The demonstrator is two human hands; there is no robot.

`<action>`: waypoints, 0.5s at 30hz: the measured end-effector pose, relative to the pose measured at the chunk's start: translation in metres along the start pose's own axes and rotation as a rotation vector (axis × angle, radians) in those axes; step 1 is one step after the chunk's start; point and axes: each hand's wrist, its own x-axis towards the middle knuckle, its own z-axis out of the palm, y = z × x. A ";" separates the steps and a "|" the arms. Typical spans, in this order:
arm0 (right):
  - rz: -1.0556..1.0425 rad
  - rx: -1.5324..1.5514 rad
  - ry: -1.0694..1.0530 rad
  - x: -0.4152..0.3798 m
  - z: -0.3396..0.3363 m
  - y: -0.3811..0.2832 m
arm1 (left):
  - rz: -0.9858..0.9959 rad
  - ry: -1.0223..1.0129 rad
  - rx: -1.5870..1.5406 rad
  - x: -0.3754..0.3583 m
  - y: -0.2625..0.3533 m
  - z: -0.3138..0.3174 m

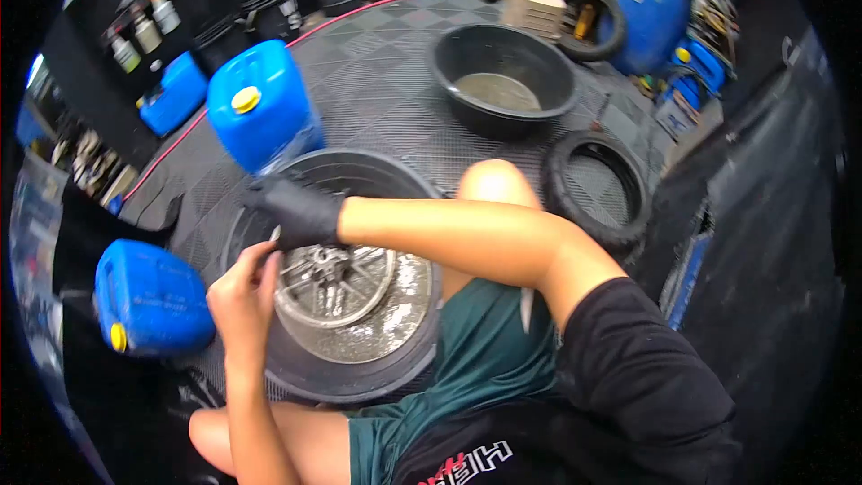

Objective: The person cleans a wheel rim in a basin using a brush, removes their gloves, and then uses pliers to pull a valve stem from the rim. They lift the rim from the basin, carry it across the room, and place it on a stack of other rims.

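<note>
1. Centre-left of the frame: a metal wheel [334, 283] lies flat in a black basin [359, 368], hub face turned up toward the camera, so its axle line points straight up out of the basin.
2. The wheel is silver-grey with thin paired spokes fanning from the hub; it looks wet, and shallow speckled water shines beside it on the right side of the basin floor.
3. The right hand [296, 208], in a black glove, reaches across from the right of the frame and rests on the wheel's upper-left rim, fingers spread and curled over the edge rather than clenched.
4. The left hand [242, 292] is bare, at the wheel's left edge, its fingers pinched around a small pale object [275, 233] whose tip pokes up just beside the glove; what that object is I cannot tell.
5. A bare knee [492, 184] rises just right of the basin.
6. Upper left: a blue jerrycan [260, 108] with a yellow cap stands at the basin's far rim.
7. Lower left: a second blue can [148, 298] lies on its side, near the bare hand.
8. Upper centre: a second, wide basin [503, 81] sits on the tiled floor [386, 63], with a tyre [597, 187] lying flat to the right.
</note>
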 end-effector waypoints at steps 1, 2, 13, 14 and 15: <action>-0.003 -0.008 -0.052 0.003 0.001 -0.003 | 0.011 -0.014 0.011 -0.004 -0.006 0.000; 0.004 -0.042 -0.098 0.006 -0.005 -0.001 | 0.040 -0.025 0.002 -0.001 -0.010 0.002; -0.046 -0.207 -0.189 0.000 -0.020 -0.019 | 0.033 -0.113 0.047 0.000 -0.005 -0.003; -0.058 -0.128 -0.194 0.004 -0.021 -0.012 | 0.068 -0.092 0.005 0.002 -0.004 -0.005; -0.055 -0.062 -0.172 -0.002 -0.026 -0.014 | 0.114 -0.038 -0.069 0.001 -0.013 0.001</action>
